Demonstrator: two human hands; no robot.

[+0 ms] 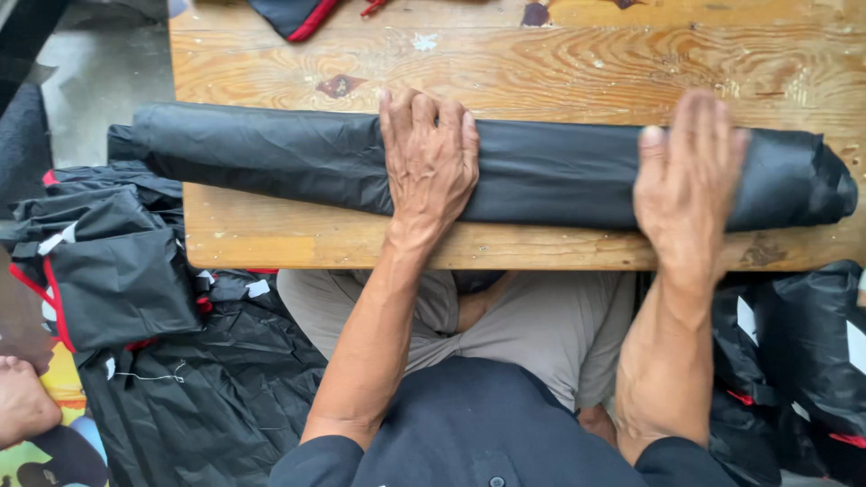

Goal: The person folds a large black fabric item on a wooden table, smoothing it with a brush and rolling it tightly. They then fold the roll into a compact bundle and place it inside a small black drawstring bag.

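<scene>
A: A long black fabric roll (pixel 541 171) is seen laid across the wooden table (pixel 577 63), its long axis running left to right, parallel to the near edge.

B: And it is pinned from above. The left hand (pixel 431 158) is pressed flat near the middle of the roll, fingers stretched forward and only slightly spread. Nothing is gripped; the palm is simply laid on the cloth.

A: The right hand (pixel 687 176) is placed the same way, farther toward the roll's right end, fingers extended and close together over the top of the roll. It appears a little blurred, so the fingertips are hard to make out.

B: Direction noted: the fingers point away from the body, square across the roll's axis. The roll lies directly beneath both palms, so neither hand can be called nearer.

A: The roll's left end is carried past the table's edge and hangs unsupported there. The right end is seen crumpled but resting on the wood.

B: Below the table, heaps of black fabric with red trim (pixel 117 280) are piled on the left, and more on the right. A bare foot (pixel 23 401) is cut off at the left edge; whose it is cannot be told.
</scene>
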